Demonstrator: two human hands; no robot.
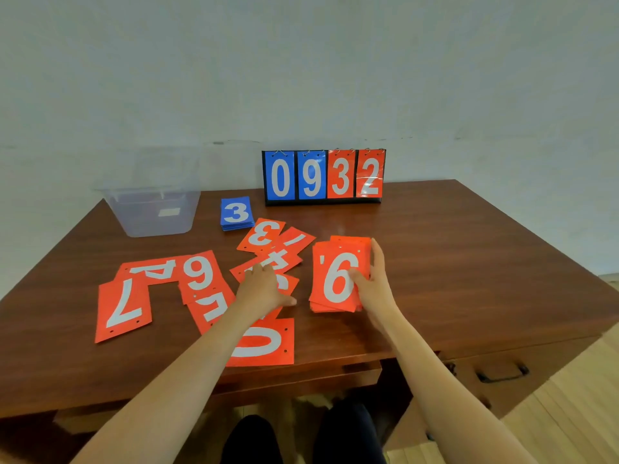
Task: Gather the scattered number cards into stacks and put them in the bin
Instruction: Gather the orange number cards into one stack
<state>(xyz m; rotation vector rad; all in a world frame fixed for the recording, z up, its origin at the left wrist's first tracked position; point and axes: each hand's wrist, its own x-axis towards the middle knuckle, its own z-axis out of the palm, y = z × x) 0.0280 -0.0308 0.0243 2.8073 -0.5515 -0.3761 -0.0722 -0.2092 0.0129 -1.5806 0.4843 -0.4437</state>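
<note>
Wooden desk is filling most of what we're looking at, brown and glossy, with a drawer handle showing on its front at the right. Closest to us, a red 0 card is lying at the near edge, partly tucked under our left forearm.

Our left hand is resting palm-down on the loose red cards in the middle, fingers stretched flat across them and thumb sticking out to the right. It's kinda blurry there, so we're not calling which card it's pressing.

Our right hand is gripping the red stack with a 6 facing up, thumb lying over the face and fingers running along its right edge. We can't tell if the stack is lying flat or tipping up a bit.

Off to the left, a 7 card and a 9 card are lying among a few overlapping ones. Past the left hand, a red 3 card and a 1 card are overlapping, upside down to us.

Further back, a blue stack with a 3 on top is sitting just right of the clear bin, which is standing at the far left corner. A scoreboard reading 0 9 3 2 is standing at the back edge against the pale wall.
</note>
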